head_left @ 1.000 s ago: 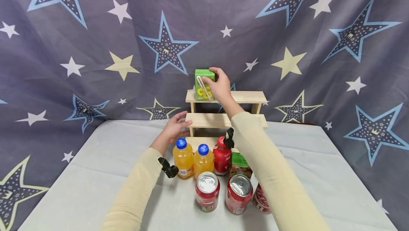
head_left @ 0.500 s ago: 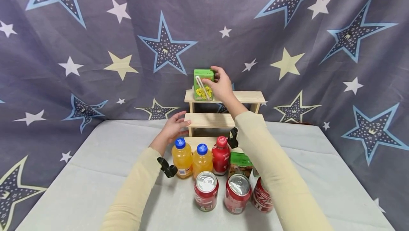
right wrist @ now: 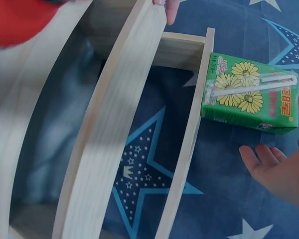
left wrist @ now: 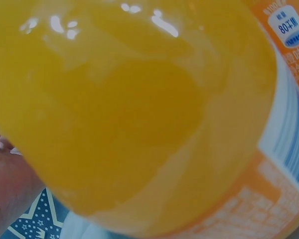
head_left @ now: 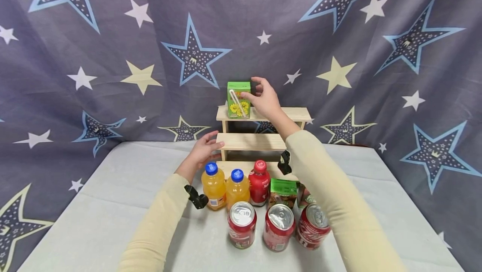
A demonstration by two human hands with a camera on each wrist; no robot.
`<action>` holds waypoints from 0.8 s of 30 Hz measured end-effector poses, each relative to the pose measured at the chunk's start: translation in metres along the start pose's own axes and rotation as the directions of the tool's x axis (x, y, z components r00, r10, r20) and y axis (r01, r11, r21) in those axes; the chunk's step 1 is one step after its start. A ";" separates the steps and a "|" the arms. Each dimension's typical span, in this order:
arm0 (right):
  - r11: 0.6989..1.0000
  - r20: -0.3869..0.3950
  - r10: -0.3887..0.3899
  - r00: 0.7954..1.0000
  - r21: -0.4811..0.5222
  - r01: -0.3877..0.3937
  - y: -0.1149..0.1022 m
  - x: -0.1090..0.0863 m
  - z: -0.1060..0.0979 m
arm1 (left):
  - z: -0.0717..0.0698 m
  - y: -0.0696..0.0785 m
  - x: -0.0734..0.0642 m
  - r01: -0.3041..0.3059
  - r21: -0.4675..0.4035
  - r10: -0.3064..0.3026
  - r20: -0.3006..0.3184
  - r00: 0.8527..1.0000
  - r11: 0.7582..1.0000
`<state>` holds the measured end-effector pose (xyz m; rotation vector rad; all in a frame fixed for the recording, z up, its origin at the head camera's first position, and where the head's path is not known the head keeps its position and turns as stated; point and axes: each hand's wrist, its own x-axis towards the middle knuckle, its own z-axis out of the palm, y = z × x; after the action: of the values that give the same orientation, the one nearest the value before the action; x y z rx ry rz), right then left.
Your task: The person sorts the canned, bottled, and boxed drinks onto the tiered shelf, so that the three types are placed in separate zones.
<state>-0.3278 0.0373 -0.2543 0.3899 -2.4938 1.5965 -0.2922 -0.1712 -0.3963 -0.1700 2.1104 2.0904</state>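
Observation:
A green juice carton point(head_left: 238, 100) with yellow flowers and a white straw on its front stands upright at the left of the top board of the wooden shelf point(head_left: 248, 142). Beside its right side is my right hand point(head_left: 265, 98), thumb and fingers spread. The right wrist view shows a gap between the carton point(right wrist: 251, 94) and those fingers point(right wrist: 264, 162). With my left hand point(head_left: 203, 150) I hold the left end of the middle board, thumb over its edge. In the left wrist view an orange juice bottle point(left wrist: 139, 109) hides most of that hand.
Two orange bottles with blue caps point(head_left: 213, 186), a red bottle point(head_left: 260, 184) and a green-topped carton point(head_left: 283, 192) stand before the shelf. Nearer are three red cans point(head_left: 242, 226). A starry curtain point(head_left: 150, 54) hangs behind the white table point(head_left: 132, 180).
My right hand has let go of the green juice carton and drawn back slightly to the right. The carton stays on the top board. My left hand stays at the middle board.

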 end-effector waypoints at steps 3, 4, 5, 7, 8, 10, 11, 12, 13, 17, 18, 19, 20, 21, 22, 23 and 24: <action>1.000 0.021 -0.004 1.000 -0.023 0.004 0.002 -0.004 -0.006 | 0.001 0.001 -0.001 -0.002 0.006 0.002 0.000 1.000 1.000; 0.999 0.030 -0.004 1.000 -0.033 0.005 0.003 -0.005 -0.008 | 0.001 0.001 -0.002 -0.001 0.008 0.001 0.002 1.000 1.000; 0.999 0.038 -0.005 0.999 -0.042 0.007 0.004 -0.007 -0.010 | 0.001 0.001 -0.002 0.000 0.011 0.000 0.002 1.000 1.000; 0.998 0.047 -0.003 0.999 -0.059 0.006 0.007 -0.010 -0.016 | 0.001 0.000 -0.002 0.002 0.017 -0.002 0.004 1.000 1.000; 0.998 0.050 -0.002 0.999 -0.065 0.005 0.008 -0.011 -0.019 | 0.001 0.000 -0.002 0.003 0.018 -0.003 0.005 1.000 1.000; 0.997 0.055 0.001 0.998 -0.080 0.003 0.010 -0.014 -0.024 | 0.001 0.001 -0.003 0.002 0.019 -0.002 0.004 1.000 1.000; 0.996 0.058 0.005 0.998 -0.087 0.000 0.011 -0.015 -0.027 | 0.001 0.001 -0.003 0.002 0.021 -0.002 0.003 1.000 1.000; 0.995 0.062 0.009 0.998 -0.096 -0.003 0.012 -0.017 -0.029 | 0.002 0.001 -0.003 0.001 0.023 -0.001 0.001 1.000 1.000; 0.995 0.066 0.013 0.998 -0.102 -0.006 0.013 -0.018 -0.032 | 0.002 0.001 -0.003 0.001 0.021 -0.001 0.000 1.000 1.000; 0.991 0.091 0.019 0.996 -0.133 -0.007 0.018 -0.023 -0.040 | 0.002 0.001 -0.002 0.002 0.022 -0.002 0.000 1.000 1.000; 0.990 0.096 0.019 0.995 -0.140 -0.005 0.019 -0.025 -0.041 | 0.002 0.001 -0.002 0.002 0.020 -0.003 0.002 1.000 1.000; 0.989 0.102 0.018 0.995 -0.150 -0.003 0.020 -0.026 -0.043 | 0.002 0.001 -0.001 0.003 0.018 -0.003 0.003 1.000 1.000; 0.987 0.110 0.021 0.994 -0.160 -0.004 0.021 -0.027 -0.044 | 0.001 0.001 -0.001 0.003 0.018 -0.003 0.003 1.000 1.000; 0.986 0.118 0.027 0.993 -0.167 -0.007 0.022 -0.029 -0.045 | 0.001 0.001 -0.001 0.003 0.015 -0.003 0.003 1.000 1.000; 0.985 0.130 0.035 0.991 -0.172 -0.012 0.022 -0.030 -0.047 | 0.001 0.001 -0.001 0.003 0.013 -0.003 0.004 1.000 1.000; 0.984 0.141 0.042 0.989 -0.179 -0.017 0.023 -0.032 -0.048 | 0.001 0.001 -0.001 0.003 0.011 -0.003 0.006 1.000 1.000; 0.982 0.154 0.048 0.987 -0.186 -0.019 0.023 -0.035 -0.050 | 0.001 0.001 -0.001 0.003 0.010 -0.003 0.008 1.000 1.000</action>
<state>-0.3022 0.0970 -0.2627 0.4678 -2.7521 1.3799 -0.2911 -0.1701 -0.3952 -0.1636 2.1146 2.0744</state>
